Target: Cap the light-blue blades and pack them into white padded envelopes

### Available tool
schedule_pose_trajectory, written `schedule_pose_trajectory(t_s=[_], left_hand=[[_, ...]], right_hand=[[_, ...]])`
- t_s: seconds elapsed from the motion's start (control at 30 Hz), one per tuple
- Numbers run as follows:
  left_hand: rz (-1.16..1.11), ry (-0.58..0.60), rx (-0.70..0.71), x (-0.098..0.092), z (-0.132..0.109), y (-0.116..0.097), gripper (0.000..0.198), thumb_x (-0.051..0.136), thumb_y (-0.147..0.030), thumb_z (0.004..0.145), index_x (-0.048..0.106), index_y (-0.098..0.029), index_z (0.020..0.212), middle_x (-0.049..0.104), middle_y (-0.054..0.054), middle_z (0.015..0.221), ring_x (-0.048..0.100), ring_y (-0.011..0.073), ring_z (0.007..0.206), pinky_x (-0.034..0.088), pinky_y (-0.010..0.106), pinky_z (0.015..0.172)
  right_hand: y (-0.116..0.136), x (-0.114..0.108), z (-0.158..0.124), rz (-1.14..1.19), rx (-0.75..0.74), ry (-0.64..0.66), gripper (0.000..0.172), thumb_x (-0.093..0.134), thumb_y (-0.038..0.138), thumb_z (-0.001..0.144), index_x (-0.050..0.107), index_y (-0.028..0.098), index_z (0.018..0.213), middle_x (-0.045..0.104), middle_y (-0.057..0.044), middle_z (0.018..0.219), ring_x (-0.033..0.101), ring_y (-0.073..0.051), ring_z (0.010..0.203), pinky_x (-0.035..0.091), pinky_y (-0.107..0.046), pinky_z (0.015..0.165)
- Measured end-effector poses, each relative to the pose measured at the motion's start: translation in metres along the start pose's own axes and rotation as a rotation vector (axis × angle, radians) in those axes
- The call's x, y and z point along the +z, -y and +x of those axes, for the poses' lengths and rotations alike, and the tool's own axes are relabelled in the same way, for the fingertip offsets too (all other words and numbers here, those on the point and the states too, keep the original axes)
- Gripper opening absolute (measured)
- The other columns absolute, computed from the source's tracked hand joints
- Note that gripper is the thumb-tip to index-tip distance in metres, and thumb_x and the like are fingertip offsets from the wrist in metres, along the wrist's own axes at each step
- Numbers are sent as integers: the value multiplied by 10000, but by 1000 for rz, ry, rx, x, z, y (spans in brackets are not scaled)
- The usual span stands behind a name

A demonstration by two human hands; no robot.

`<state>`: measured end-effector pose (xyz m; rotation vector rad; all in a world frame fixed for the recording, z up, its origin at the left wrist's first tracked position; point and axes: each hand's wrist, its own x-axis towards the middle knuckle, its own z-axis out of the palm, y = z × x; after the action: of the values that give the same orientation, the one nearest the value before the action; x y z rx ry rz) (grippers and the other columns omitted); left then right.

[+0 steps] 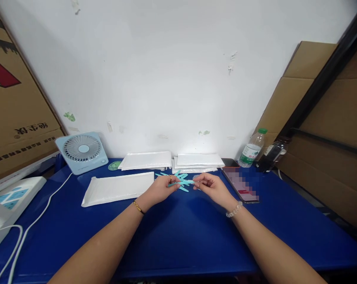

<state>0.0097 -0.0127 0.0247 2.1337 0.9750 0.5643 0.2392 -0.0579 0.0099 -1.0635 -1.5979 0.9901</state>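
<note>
Arms (107, 240) stretch over the glossy dark-blue table (196, 244), and the two hands nearly meet above its middle. The left hand (160, 187), a thin gold-coloured bracelet (138, 207) at its wrist, grips one end of a slim, pale-turquoise strip (183, 183) in a narrow pinch of thumb and fingers. The right hand (212, 186), wearing a clear beaded bracelet (234, 209), pinches the other end just as closely, so the strip spans the gap between them; whether it is one piece or several together, I can't tell from here. More turquoise strips (183, 189) fan out in a loose heap on the tabletop beneath, partly hidden by the fingers.

Beside the left hand lies a flat, white, oblong packet (116, 188); two stacks of similar white packets (199, 159) sit behind, near the wall. A dark-edged phone (240, 185) with a blurred pinkish screen rests near the right hand. Farther off stand a clear plastic bottle with a green cap (249, 153) and, at the left, a pale-blue square fan (83, 152).
</note>
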Motion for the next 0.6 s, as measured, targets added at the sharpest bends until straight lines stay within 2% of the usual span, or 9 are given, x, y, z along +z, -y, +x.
schedule_pose_trajectory(t_s=[0.1, 0.17, 0.23, 0.3, 0.37, 0.4, 0.5, 0.6], left_hand=[[-85, 129, -59, 5, -5, -6, 334, 495, -468, 813, 617, -161, 861, 600, -3, 706, 533, 127, 598, 390, 224, 569], [-50, 207, -50, 7, -8, -10, 355, 468, -487, 829, 620, -166, 835, 608, 4, 697, 560, 139, 601, 398, 230, 565], [116, 161, 0, 7, -11, -10, 368, 468, -513, 828, 633, -184, 837, 626, 16, 737, 579, 163, 660, 397, 245, 586], [331, 21, 20, 5, -11, -7, 334, 518, -507, 804, 629, -201, 882, 640, 30, 823, 583, 185, 734, 395, 260, 616], [508, -94, -13, 2, -8, 0, 301, 581, -452, 772, 605, -205, 941, 638, 44, 897, 585, 199, 787, 395, 269, 639], [574, -113, -33, 1, -6, 4, 279, 593, -419, 767, 596, -202, 942, 637, 49, 910, 586, 202, 800, 395, 271, 643], [693, -76, -62, 1, -2, 16, 156, 554, -331, 796, 590, -194, 863, 639, 50, 874, 590, 194, 785, 386, 266, 625], [741, -62, -59, 3, 1, 21, 158, 455, -268, 843, 579, -186, 788, 634, 53, 804, 588, 177, 726, 369, 262, 592]], right_hand=[[5, 0, -3, -34, 37, 103, 254, 659, 389, 775, 626, 158, 874, 690, -49, 743, 661, -168, 712, 502, -294, 674], [8, -3, -5, -62, 85, 216, 244, 667, 374, 767, 625, 153, 862, 682, -40, 698, 654, -160, 671, 496, -279, 646], [11, -7, -7, -116, 134, 323, 241, 665, 368, 764, 627, 152, 864, 663, -25, 663, 642, -150, 619, 489, -265, 610], [11, -13, -8, -221, 158, 385, 242, 668, 366, 754, 636, 158, 873, 642, -10, 643, 617, -138, 566, 474, -248, 562], [10, -21, -7, -387, 135, 341, 226, 654, 353, 757, 649, 170, 890, 637, -9, 663, 589, -131, 551, 446, -237, 529], [8, -25, -6, -485, 107, 284, 199, 639, 330, 765, 655, 177, 890, 641, -13, 685, 579, -132, 564, 435, -237, 530], [-1, -37, -2, -753, 15, 95, 123, 568, 219, 783, 665, 185, 849, 643, -28, 762, 568, -143, 644, 422, -247, 584], [-9, -38, 1, -859, -21, 90, 106, 571, 194, 765, 655, 184, 828, 624, -36, 802, 568, -152, 700, 430, -255, 637]])
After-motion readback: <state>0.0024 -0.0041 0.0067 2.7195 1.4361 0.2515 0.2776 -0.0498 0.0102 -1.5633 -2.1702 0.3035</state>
